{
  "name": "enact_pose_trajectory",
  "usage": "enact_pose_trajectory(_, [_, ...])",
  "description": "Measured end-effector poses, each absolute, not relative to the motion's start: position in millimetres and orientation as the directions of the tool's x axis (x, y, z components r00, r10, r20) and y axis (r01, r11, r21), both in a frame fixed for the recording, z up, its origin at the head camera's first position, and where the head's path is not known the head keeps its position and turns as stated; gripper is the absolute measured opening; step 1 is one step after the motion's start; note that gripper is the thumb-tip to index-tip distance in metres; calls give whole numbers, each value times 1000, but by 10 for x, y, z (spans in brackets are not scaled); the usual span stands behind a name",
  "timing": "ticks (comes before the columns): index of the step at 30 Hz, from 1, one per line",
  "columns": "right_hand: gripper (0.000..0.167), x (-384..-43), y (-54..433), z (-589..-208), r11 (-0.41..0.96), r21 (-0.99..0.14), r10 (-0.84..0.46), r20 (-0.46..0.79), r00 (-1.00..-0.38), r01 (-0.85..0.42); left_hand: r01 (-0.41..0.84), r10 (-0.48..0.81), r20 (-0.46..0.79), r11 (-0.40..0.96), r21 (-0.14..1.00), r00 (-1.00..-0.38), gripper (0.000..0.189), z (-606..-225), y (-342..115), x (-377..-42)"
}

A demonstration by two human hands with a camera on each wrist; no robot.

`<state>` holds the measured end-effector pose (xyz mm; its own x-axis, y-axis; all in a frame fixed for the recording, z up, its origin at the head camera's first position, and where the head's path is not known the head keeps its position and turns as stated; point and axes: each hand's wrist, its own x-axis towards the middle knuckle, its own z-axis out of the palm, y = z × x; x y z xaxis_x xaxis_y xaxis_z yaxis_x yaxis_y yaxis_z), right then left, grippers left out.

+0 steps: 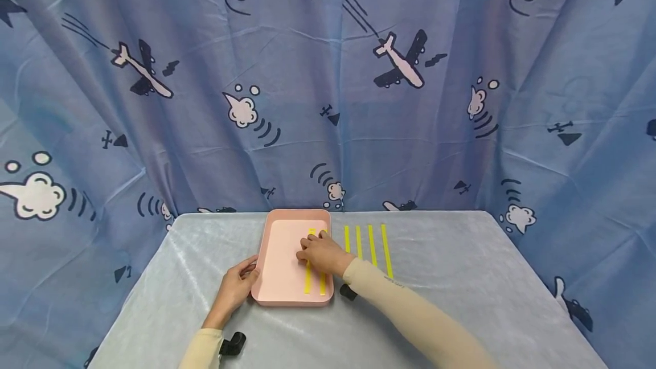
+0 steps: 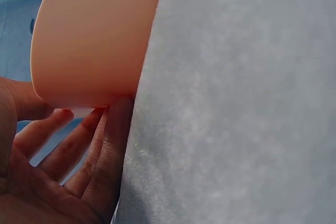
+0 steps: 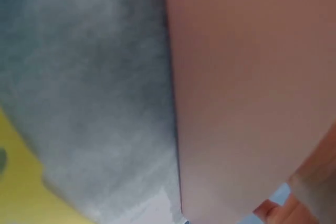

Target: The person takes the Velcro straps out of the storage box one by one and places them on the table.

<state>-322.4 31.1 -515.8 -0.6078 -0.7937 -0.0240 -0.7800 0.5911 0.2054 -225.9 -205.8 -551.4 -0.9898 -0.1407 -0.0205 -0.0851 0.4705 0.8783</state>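
Observation:
A pink tray [image 1: 282,261] lies on the table. My left hand [image 1: 237,286] is at its left side, gripping the wall: in the left wrist view the thumb [image 2: 31,100] goes over the rim and the fingers [image 2: 107,145] lie against the outside. My right hand [image 1: 324,254] is over the tray's right half, fingers bent down onto a yellow strip [image 1: 307,283]. Its middle is hidden under the hand, and I cannot tell whether the fingers pinch it. Another yellow strip [image 1: 323,285] runs alongside, close to the tray's right wall, partly covered by the same hand.
Several yellow strips [image 1: 372,244] lie side by side on the grey cloth-covered table [image 1: 461,278], right of the tray; the right sleeve [image 1: 400,295] crosses over their near ends. Behind the table hangs a blue patterned curtain [image 1: 287,175].

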Motion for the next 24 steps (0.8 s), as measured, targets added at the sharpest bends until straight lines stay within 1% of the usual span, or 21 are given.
enact_pose_trajectory(4, [18,-3224,299,-5163,555,217,-820,-21,-572,-803,-83,-146,-14,476,876,-989,43,-5509,-2056,-2269])
enact_pose_trajectory(9, [18,-3218,280,-5143,473,280,-866,-26,-500,-835,-75,-150,-4,474,878,-989,43,-5513,-2056,-2283])
enact_pose_trajectory(12, [21,-3210,273,-5152,436,320,-880,-42,-473,-841,-66,-144,3,470,880,-990,43,-5513,-2054,-2289])
enact_pose_trajectory(14, [21,-3203,269,-5164,417,347,-885,-54,-462,-840,-64,-141,2,465,883,-990,43,-5511,-2053,-2290])
enact_pose_trajectory(18, [20,-3184,263,-5186,400,396,-886,-64,-460,-826,-58,-133,5,465,883,-991,43,-5515,-2054,-2286])
enact_pose_trajectory(24, [24,-3181,269,-5215,420,361,-880,-63,-471,-833,-70,-139,-4,474,878,-990,43,-5530,-2053,-2274])
